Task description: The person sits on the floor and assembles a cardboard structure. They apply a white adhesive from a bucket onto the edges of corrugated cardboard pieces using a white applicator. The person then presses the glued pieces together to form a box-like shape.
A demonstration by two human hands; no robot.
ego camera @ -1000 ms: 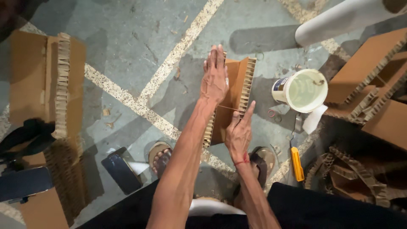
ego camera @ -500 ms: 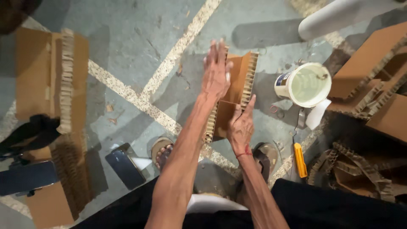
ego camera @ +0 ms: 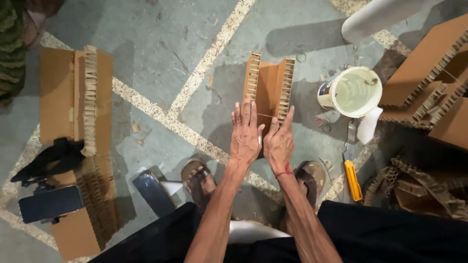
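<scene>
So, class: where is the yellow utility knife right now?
The yellow utility knife lies on the floor to the person's right, below the white bucket and beside the right sandal.

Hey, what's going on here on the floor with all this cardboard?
A person sits low over a speckled concrete floor, both hands pressed flat, side by side, on the near end of a brown honeycomb cardboard piece with raised ribbed edges. The left hand and right hand lie palms down with straight fingers. A white plastic bucket of pale liquid stands to the right, a yellow-handled utility knife lies near the right foot, and more honeycomb cardboard pieces lie on both sides.
</scene>
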